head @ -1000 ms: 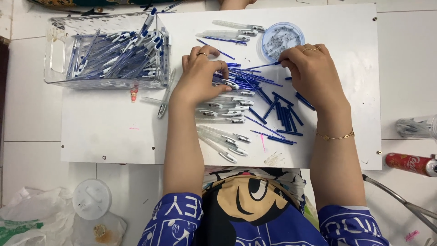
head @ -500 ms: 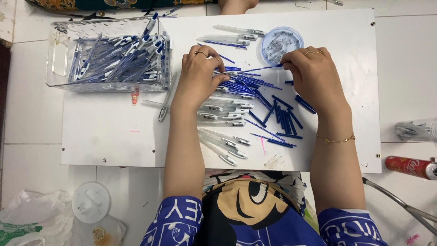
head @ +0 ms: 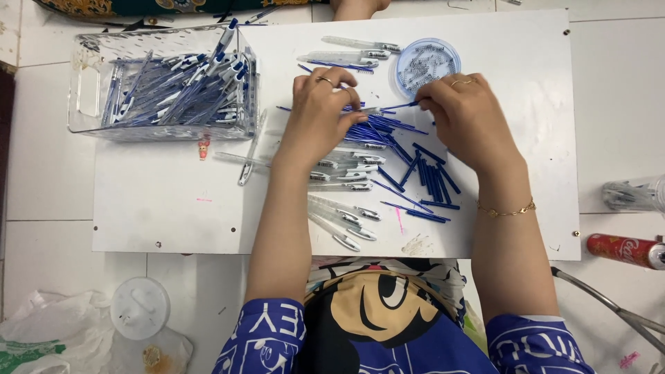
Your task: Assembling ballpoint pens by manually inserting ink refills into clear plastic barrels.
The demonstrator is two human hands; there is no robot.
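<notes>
The left hand pinches a clear pen barrel over the white board; the right hand pinches a blue refill (mid-insertion, apparently). Next: careful alignment.

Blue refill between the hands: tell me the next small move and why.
Probably slide the blue refill leftward into the clear barrel pinched by the left hand. The right hand holds the refill's far end, with its tip pointing at the barrel's opening.
</notes>
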